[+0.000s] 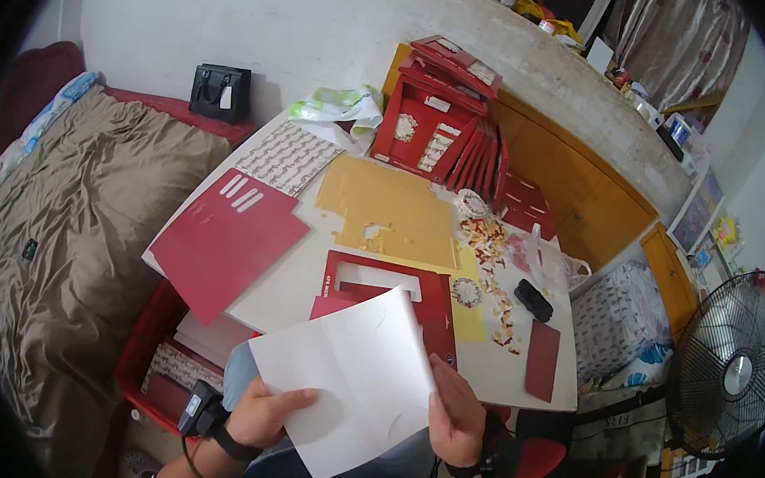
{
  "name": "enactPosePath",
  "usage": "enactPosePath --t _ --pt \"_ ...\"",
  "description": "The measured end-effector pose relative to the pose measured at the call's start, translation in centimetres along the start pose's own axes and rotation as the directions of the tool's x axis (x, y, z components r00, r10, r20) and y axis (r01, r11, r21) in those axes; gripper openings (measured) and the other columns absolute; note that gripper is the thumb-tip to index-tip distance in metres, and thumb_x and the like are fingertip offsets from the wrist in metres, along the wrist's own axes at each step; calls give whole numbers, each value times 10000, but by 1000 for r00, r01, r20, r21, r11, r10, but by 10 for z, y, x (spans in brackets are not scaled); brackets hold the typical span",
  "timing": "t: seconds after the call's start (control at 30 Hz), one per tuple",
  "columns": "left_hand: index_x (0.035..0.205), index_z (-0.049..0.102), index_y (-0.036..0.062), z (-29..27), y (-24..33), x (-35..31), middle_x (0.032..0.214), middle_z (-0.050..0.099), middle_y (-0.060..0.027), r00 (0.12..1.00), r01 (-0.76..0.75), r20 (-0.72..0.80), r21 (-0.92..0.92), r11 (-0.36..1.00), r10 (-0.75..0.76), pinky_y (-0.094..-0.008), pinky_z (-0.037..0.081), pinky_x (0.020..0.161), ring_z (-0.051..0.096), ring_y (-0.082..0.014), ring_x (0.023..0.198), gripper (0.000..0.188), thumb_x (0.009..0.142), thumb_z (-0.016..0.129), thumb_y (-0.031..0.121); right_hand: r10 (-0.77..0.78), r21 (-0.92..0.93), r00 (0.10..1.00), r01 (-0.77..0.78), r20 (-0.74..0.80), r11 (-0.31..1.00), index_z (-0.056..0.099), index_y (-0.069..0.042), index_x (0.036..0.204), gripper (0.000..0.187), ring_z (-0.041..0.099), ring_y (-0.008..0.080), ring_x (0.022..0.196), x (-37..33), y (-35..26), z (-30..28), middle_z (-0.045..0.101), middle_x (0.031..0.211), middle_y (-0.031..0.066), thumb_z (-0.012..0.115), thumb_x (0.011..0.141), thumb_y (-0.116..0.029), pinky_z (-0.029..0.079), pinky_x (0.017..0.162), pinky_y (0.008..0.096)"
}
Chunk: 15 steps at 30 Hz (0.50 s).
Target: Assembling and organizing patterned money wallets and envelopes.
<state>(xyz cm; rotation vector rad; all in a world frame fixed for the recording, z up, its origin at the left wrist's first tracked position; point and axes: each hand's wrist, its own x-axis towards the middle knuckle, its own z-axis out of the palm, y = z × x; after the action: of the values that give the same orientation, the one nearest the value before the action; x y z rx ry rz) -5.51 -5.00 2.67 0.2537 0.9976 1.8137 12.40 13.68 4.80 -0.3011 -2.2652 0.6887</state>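
A white card sheet (340,386) is held in front of me, tilted, with a faint crease and curved marks on its face. My left hand (269,416) is closed on its left edge, thumb lying on top and fingers underneath. At the right edge, which looks bent over, my right hand (455,413) grips the sheet between thumb and fingers. Just beyond the sheet lies a red card panel (438,311) with a rectangular cut-out, partly covered by it. A larger dark red sheet (225,242) with small white slots rests at the table's left.
On the white table (493,383) are a yellow sheet (389,207), scattered red and yellow scraps (493,275), a black object (532,301) and stacked red boxes (432,127). A red crate (135,348) stands left below, a black fan (734,373) at right, a bed (86,235) far left.
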Motion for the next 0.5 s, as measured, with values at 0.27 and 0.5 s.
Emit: enactPosePath --t 0.27,0.5 --pt "1289 468 0 -7 -5 -6 1190 605 -116 998 -65 -4 104 992 66 -364 491 917 607 -212 1062 457 866 640 13 -58 269 885 -78 463 960 433 -47 1397 803 467 354 1245 13 -8 -13 340 1432 278 794 752 -362 365 1044 414" --pt "1291 461 -20 4 4 -13 1160 618 -116 973 -200 175 322 925 150 -345 506 878 614 -189 1031 435 905 630 89 328 547 888 -457 321 702 314 6 1337 637 611 181 990 -8 14 15 587 1110 165 717 851 -77 500 829 272"
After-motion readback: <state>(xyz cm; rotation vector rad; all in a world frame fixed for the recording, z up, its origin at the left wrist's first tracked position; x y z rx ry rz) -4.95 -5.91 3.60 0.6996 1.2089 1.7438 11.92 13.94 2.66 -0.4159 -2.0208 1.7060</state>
